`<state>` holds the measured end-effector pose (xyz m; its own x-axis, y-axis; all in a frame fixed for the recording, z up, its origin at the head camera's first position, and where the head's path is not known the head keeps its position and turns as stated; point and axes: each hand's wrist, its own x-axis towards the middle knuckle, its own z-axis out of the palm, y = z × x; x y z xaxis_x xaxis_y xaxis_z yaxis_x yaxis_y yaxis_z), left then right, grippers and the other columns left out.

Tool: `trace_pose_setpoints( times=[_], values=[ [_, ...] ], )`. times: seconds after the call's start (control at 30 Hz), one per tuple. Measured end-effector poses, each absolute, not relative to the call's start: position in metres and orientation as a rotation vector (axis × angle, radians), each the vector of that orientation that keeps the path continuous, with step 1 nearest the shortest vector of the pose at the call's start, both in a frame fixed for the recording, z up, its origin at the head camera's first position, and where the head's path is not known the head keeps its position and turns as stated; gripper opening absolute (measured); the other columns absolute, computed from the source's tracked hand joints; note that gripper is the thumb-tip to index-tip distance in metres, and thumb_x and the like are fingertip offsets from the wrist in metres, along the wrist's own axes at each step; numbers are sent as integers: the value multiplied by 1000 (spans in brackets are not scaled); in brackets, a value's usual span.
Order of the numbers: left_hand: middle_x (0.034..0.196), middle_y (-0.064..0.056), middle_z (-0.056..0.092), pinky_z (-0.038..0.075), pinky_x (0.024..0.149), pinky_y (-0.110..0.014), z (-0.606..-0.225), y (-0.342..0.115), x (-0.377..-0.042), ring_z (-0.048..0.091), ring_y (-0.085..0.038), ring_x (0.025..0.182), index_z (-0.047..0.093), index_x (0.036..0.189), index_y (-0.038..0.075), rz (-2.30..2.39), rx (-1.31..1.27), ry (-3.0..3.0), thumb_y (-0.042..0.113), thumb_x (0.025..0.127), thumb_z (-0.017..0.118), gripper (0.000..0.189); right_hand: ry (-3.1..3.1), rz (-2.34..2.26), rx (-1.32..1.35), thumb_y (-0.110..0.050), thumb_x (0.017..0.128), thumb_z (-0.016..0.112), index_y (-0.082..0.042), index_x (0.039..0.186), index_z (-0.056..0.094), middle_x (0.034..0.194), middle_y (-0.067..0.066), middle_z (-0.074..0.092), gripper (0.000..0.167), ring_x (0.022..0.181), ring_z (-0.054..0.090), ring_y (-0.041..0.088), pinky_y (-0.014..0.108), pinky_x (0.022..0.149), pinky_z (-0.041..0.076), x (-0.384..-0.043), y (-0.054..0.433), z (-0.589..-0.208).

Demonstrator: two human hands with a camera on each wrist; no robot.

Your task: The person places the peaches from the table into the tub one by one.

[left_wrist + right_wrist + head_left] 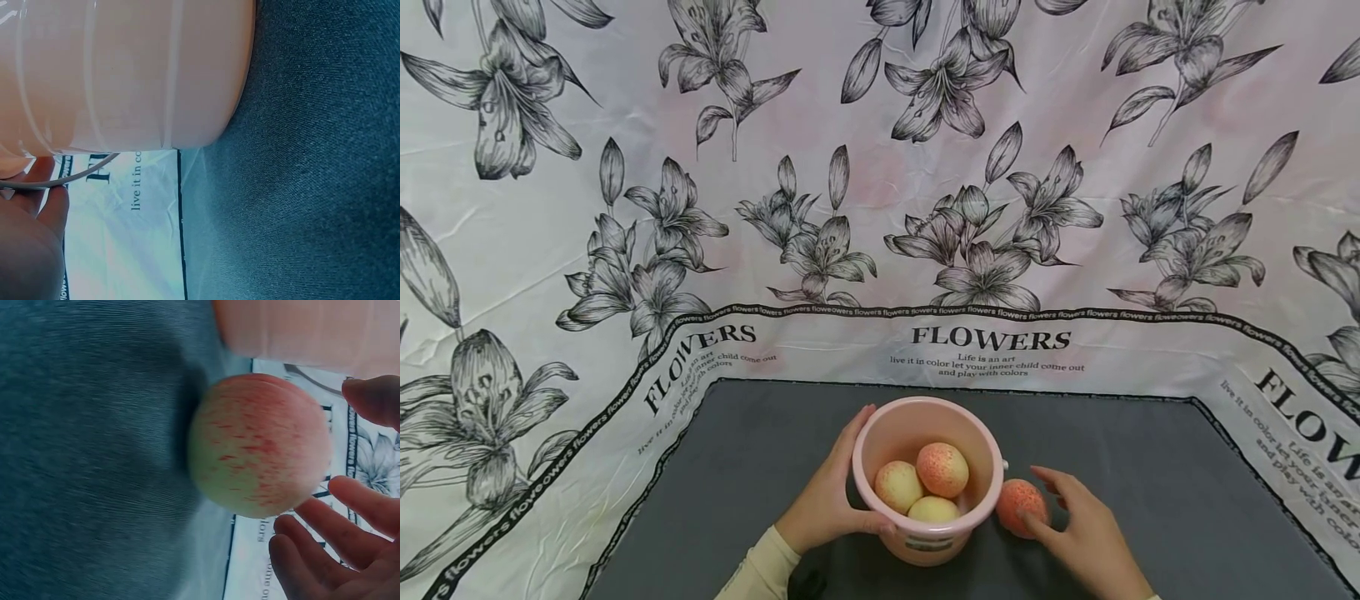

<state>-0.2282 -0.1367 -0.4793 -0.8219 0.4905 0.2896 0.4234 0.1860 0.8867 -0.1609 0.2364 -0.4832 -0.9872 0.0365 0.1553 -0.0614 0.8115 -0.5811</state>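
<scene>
A pink bucket (928, 550) stands upright on the grey cloth, with several peaches around it. In the bucket lie two pale yellow peaches (898, 486) and one redder peach (942, 469). My left hand (832, 496) grips the bucket's left side, thumb at the front near the rim; in the left wrist view its fingers (56, 209) are by the thin handle (87, 170). My right hand (1086, 529) is spread beside a red-speckled peach (259, 447) lying on the cloth just right of the bucket. Thumb and fingers stand around it without closing; a fingertip may touch it.
The dark grey cloth (722, 467) covers the working surface. A white sheet (820, 350) with black lily drawings and FLOWERS lettering borders it at the back and sides. A small dark object (807, 583) shows by the left sleeve.
</scene>
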Motion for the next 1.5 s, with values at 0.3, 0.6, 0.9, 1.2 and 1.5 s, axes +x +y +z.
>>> trace_pose_setpoints(
  times=[0.3, 0.6, 0.9, 1.2, 1.5],
  values=[
    [182, 13, 13, 27, 127, -73, -481, -137, -229, 20, -20, 168, 9, 174, 43, 1724, 890, 2380, 48, 69, 103, 141, -2900, 915, 14, -51, 85, 91, -6, 146, 63, 142, 19, 68, 80, 129, 67, 39, 60, 104, 56, -167, 234, -500],
    [182, 12, 14, 27, 126, -74, -482, -137, -230, 21, -19, 167, 9, 174, 43, 1723, 896, 2388, 51, 68, 103, 141, -2850, 870, 51, -47, 82, 95, -8, 143, 65, 136, 17, 72, 78, 121, 71, 34, 57, 98, 58, -169, 231, -505],
    [183, 10, 13, 27, 126, -74, -482, -137, -230, 20, -19, 168, 8, 174, 43, 1729, 902, 2380, 47, 69, 103, 142, -2833, 875, 56, -44, 81, 96, -9, 141, 67, 133, 14, 73, 76, 117, 72, 31, 52, 94, 60, -170, 232, -505],
    [182, 13, 15, 29, 123, -77, -485, -137, -231, 24, -21, 167, 7, 175, 40, 1733, 944, 2390, 38, 70, 104, 142, -2737, 856, 55, -45, 82, 96, -8, 141, 67, 129, 16, 75, 75, 107, 73, 28, 40, 81, 59, -175, 243, -478],
    [182, 12, 15, 27, 124, -77, -486, -137, -232, 25, -22, 167, 8, 175, 41, 1738, 939, 2388, 46, 70, 103, 142, -2566, 871, 90, -44, 86, 93, -12, 148, 63, 128, 13, 74, 76, 98, 71, 18, 25, 71, 55, -178, 235, -415]
  ],
)
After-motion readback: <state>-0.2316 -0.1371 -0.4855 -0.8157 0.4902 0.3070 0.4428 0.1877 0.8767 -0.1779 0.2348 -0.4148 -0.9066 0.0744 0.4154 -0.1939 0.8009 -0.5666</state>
